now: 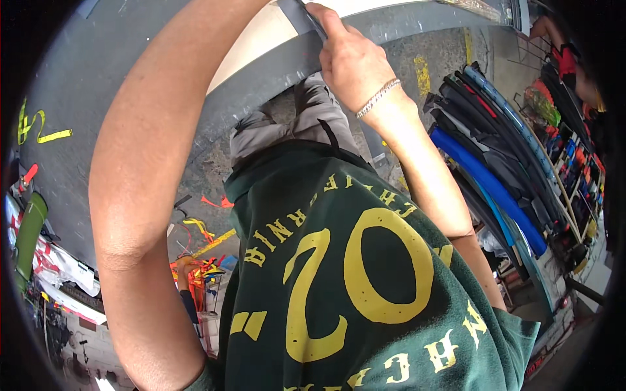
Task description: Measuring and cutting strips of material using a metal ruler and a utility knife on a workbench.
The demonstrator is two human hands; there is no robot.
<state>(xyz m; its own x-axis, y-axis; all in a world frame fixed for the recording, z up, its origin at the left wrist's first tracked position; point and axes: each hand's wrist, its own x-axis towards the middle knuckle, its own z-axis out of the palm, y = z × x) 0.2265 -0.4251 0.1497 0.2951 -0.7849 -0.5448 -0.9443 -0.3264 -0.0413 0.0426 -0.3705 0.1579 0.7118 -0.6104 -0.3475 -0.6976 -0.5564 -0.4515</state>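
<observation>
My right hand (355, 62), with a chain bracelet (378, 98) at the wrist, is at the top, over the near edge of a grey-edged table (274, 68). Its fingers are closed against a narrow dark grey strip (314, 21); the strip's far end is cut off, and its kind cannot be told. A pale sheet (255, 42) lies on the tabletop beside it. My left forearm (153, 124) reaches up and across toward the same spot. The left hand itself is beyond the upper edge of the picture.
Rolls of dark and blue material (486, 186) are stacked to the right. Coloured straps and scraps (202, 274) lie low on the left, and a yellow strap (49, 135) rests on the grey surface at far left. Another person's arm (551, 32) shows at upper right.
</observation>
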